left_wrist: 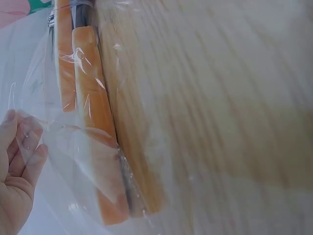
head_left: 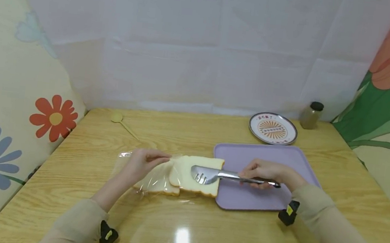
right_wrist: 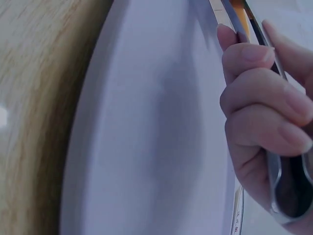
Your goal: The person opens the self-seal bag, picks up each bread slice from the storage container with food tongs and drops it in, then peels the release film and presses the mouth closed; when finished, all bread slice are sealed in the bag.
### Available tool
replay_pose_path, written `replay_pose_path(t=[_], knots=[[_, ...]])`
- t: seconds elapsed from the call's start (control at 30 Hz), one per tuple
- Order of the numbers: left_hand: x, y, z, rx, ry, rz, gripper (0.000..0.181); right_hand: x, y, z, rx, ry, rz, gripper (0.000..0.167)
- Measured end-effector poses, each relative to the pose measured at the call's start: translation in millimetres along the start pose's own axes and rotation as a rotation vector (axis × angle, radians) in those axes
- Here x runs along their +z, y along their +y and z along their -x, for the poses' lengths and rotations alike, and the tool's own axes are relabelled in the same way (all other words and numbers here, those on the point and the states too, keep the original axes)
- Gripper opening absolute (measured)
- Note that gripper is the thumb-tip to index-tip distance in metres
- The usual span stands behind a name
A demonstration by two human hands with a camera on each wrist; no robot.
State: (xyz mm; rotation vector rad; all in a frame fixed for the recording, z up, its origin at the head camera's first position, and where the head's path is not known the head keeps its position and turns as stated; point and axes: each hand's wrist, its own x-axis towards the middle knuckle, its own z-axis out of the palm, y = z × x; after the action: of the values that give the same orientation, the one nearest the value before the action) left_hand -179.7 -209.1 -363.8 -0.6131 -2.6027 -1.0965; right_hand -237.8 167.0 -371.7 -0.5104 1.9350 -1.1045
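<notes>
My right hand (head_left: 265, 172) grips metal tongs (head_left: 230, 175) by the handle over the tray's left part; in the right wrist view the fingers curl round the handle (right_wrist: 291, 186). The slotted head of the tongs lies over a bread slice (head_left: 189, 173), whose right edge reaches the tray's left rim. A second slice (head_left: 159, 181) lies to its left, partly beneath it, inside a clear plastic bag (head_left: 124, 155). My left hand (head_left: 143, 165) pinches the bag's film above the slices. In the left wrist view, fingers (left_wrist: 33, 164) hold the film beside the brown crusts (left_wrist: 98, 98).
A purple tray (head_left: 251, 202) lies under my right hand. Behind it are a patterned plate (head_left: 273, 129) and a jar with a black lid (head_left: 311, 115). A yellow spoon (head_left: 117, 118) rests at the back left of the wooden table (head_left: 154, 229).
</notes>
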Motion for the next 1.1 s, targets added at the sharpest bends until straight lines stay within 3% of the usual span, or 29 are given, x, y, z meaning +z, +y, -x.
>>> replay_pose_path(t=[0.23,0.5,0.9,1.1], knots=[[1.3,-3.2,0.0,0.008,-0.009,0.027,0.013,0.7,-0.5,-2.7,0.016,-0.011,-0.003,0.033],[3.1,-1.0,0.5,0.022,-0.048,0.072,0.013,4.6,-4.1,-7.2,-0.019,-0.041,0.008,0.035],[2.7,-2.6,0.6,-0.014,-0.037,0.079,0.013,7.8,-6.0,-14.8,0.026,0.001,0.028,0.031],[4.6,-0.5,-0.3,0.008,-0.086,0.087,0.018,9.2,-10.1,-13.7,0.01,-0.012,0.034,0.035]])
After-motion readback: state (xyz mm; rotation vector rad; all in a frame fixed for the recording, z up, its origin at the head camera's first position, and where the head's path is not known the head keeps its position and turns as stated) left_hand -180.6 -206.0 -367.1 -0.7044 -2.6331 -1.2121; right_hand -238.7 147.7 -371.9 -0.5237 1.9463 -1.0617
